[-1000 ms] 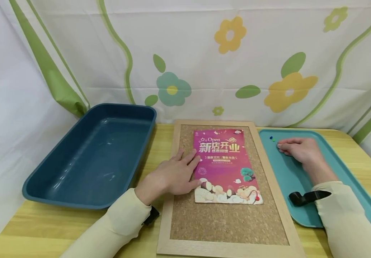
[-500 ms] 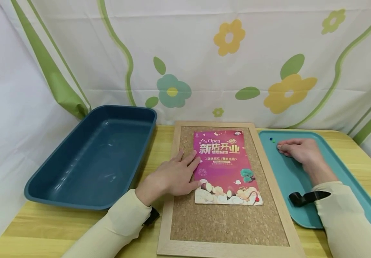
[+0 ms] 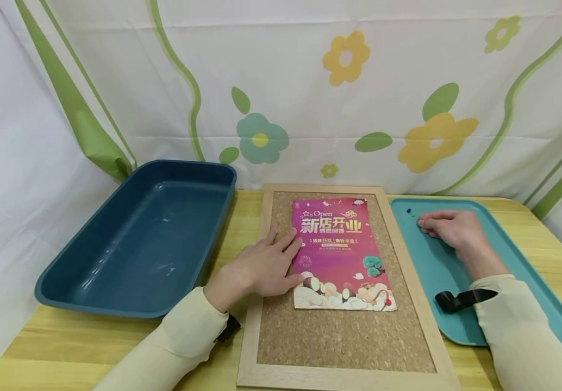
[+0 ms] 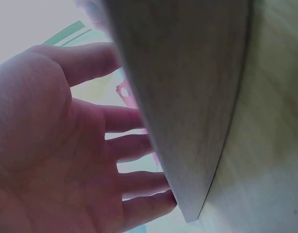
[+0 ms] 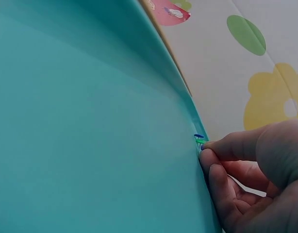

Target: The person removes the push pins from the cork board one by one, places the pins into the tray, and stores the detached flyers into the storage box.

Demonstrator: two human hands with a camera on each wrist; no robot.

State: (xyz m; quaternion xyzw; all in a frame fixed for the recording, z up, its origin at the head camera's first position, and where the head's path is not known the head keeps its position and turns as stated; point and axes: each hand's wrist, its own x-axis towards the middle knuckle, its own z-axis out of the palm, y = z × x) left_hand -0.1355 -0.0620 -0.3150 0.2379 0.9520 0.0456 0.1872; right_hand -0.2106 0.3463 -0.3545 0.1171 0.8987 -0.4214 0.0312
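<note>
A magenta poster (image 3: 337,255) with gold lettering lies on a wood-framed cork board (image 3: 344,342). My left hand (image 3: 266,266) rests with spread fingers across the board's left frame, its fingertips on the poster's left edge. In the left wrist view the same hand (image 4: 66,145) shows its palm, fingertips hidden behind the board's side. Over the teal tray (image 3: 447,277), my right hand (image 3: 457,231) brings thumb and index finger together in a pinch. A bit of blue, a thumbtack (image 5: 202,147), shows at those fingertips. Right beside them are a blue thumbtack (image 5: 199,136) and a green thumbtack (image 5: 201,141).
A deep dark-blue basin (image 3: 139,250) stands left of the board on the wooden table (image 3: 61,347). The tray sits close along the board's right side. A white curtain (image 3: 300,70) with printed flowers hangs behind the table. Black straps or mounts (image 3: 467,300) are on the wrists.
</note>
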